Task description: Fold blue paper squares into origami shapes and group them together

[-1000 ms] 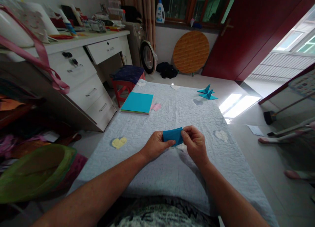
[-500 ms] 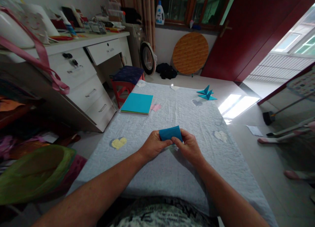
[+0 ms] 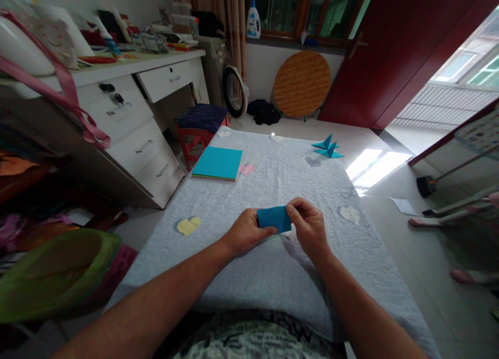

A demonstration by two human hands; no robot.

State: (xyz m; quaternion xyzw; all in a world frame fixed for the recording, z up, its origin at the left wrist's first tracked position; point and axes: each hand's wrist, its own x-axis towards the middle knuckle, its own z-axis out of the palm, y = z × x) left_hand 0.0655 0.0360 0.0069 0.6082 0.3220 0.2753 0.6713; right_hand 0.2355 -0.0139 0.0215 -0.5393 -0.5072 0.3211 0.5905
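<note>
A small folded piece of blue paper (image 3: 275, 218) is held between both hands, above the near half of the cloth-covered table (image 3: 241, 276). My left hand (image 3: 247, 229) grips its left end, thumb across the front and fingers behind. With thumb and index finger, my right hand (image 3: 307, 224) pinches the upper right corner. Beyond them on the left lies a square stack of paper (image 3: 217, 163) with a blue sheet on top. Two folded blue paper figures (image 3: 328, 148) with pointed wings stand close together near the table's far right corner.
To the left are a white desk (image 3: 132, 135) with drawers and a red stool (image 3: 195, 135) with a dark cushion. A green-lined bin (image 3: 58, 276) stands at the lower left. Behind the table are an open washing machine door (image 3: 235, 92) and a round wooden board (image 3: 302, 83).
My right thumb has left the paper's lower front, and that hand has moved right to the upper right corner. The paper has tilted from rising rightward to nearly level and shifted slightly right.
</note>
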